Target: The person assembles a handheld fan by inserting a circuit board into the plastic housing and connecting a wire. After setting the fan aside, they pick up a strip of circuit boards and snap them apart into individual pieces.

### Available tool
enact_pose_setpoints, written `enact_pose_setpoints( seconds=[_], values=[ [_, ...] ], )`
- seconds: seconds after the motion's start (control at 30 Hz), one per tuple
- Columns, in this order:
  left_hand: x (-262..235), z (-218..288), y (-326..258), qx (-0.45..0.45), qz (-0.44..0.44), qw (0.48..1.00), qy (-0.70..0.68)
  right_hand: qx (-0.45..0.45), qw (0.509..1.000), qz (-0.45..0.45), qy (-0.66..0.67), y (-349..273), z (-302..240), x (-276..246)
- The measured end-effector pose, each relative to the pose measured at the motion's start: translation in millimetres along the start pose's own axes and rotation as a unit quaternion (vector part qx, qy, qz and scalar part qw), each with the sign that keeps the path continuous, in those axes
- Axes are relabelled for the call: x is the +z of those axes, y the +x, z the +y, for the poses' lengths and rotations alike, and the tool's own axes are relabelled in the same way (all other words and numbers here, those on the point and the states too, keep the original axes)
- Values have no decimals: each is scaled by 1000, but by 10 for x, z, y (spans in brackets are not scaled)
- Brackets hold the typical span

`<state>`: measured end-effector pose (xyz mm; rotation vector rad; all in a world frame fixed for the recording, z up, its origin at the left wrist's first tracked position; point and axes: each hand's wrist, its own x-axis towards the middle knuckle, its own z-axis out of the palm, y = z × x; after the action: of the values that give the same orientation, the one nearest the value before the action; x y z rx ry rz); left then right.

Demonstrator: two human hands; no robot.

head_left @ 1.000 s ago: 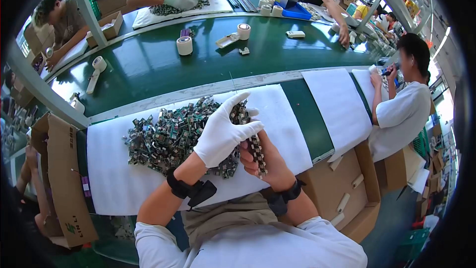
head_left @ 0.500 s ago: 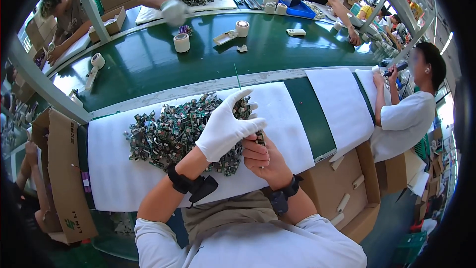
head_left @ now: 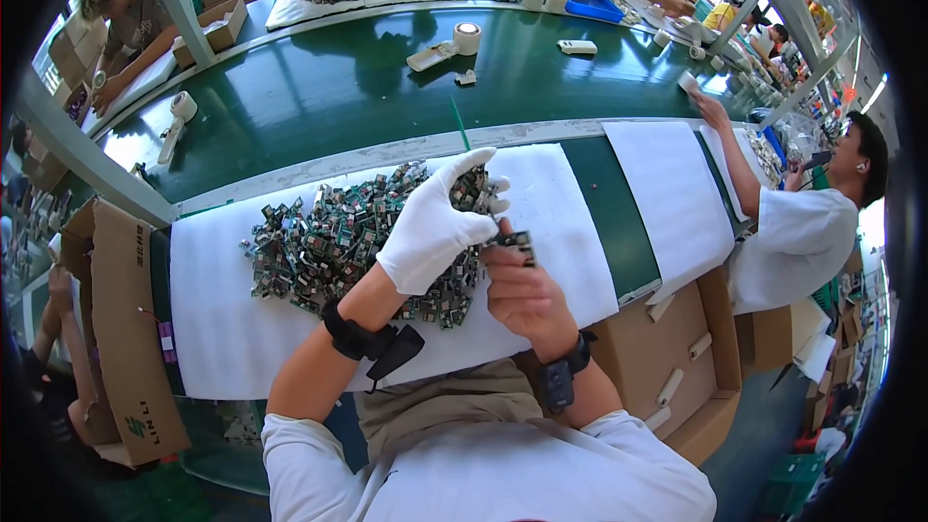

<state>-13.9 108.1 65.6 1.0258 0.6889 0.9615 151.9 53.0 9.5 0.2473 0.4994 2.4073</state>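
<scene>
My left hand, in a white glove, cups several small circuit boards between its thumb and fingers. Close below it, my bare right hand pinches one small green-and-black circuit board in its fingertips. Under and left of the gloved hand spreads a loose pile of similar boards, partly hidden by my left forearm. The pile lies on a white foam sheet. A thin green strip stands just beyond the gloved fingertips.
Past the sheet runs a green conveyor belt carrying white cylindrical parts. A cardboard box with pale pieces sits at my right, another carton at my left. A co-worker reaches over the belt on the right.
My right hand has shifted slightly away from the glove, its board now showing clear of the fingers. Opposite, a gloved co-worker has lifted a white cylinder off the belt. The right-hand co-worker now reaches out.
</scene>
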Motion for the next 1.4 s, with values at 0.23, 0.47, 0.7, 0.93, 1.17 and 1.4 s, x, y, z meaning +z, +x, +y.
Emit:
enact_pose_setpoints(
  seconds=[0.23,0.47,0.7,0.93,1.17,1.4],
  values=[
    [98,64,-35,8,50,995,83,-85,973,97,-192,52,51,67],
    [46,45,-64,16,24,995,100,-151,878,208,-404,138,168,216],
    [38,5,-71,33,28,996,81,-111,824,280,-480,34,138,211],
    [47,66,-84,27,8,996,89,-54,959,145,-236,-11,-32,46],
    [-27,7,-64,60,-20,989,136,-38,984,100,-143,-26,-47,87],
    [52,72,-80,27,25,984,176,-128,911,211,-329,-13,0,172]
  ],
)
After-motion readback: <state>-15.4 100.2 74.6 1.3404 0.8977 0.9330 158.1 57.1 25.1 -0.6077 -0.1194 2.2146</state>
